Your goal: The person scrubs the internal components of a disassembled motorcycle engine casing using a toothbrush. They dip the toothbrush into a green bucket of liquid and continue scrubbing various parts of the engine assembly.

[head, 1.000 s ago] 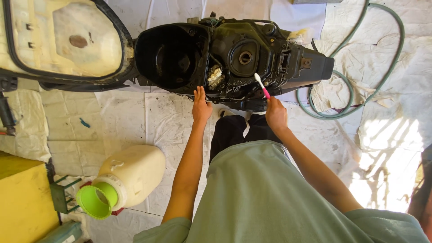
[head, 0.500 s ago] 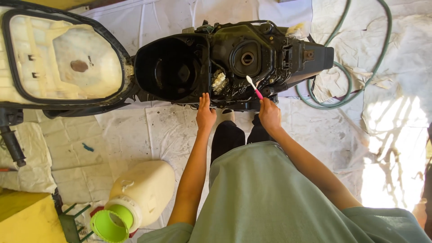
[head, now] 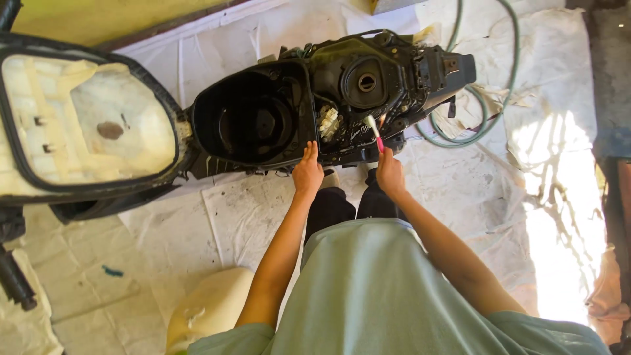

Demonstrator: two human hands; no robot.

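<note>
Head view: my right hand (head: pixel 390 175) grips a pink-handled toothbrush (head: pixel 375 133), white bristles up against the greasy black scooter body (head: pixel 368 85). My left hand (head: pixel 307 173) rests flat, fingers loose, on the glossy black storage tub (head: pixel 253 121) rim. Raised seat underside (head: pixel 85 125) shows cream foam, black edging. Creased white sheets (head: pixel 217 217), smooth cream jug (head: pixel 207 309), green hose (head: pixel 486 112).

The scooter body (head: pixel 342 98) in the upper middle of the frame is black. The toothbrush (head: pixel 375 131) just right of the middle is pink with a white head. The flipped-up seat (head: pixel 85 125) at the upper left is cream inside with a black rim. The hose (head: pixel 486 98) at the upper right is green. The floor sheets (head: pixel 217 217) are white with grey smudges. The jug (head: pixel 207 309) at the bottom is pale cream. The shirt (head: pixel 388 296) is light green.
</note>
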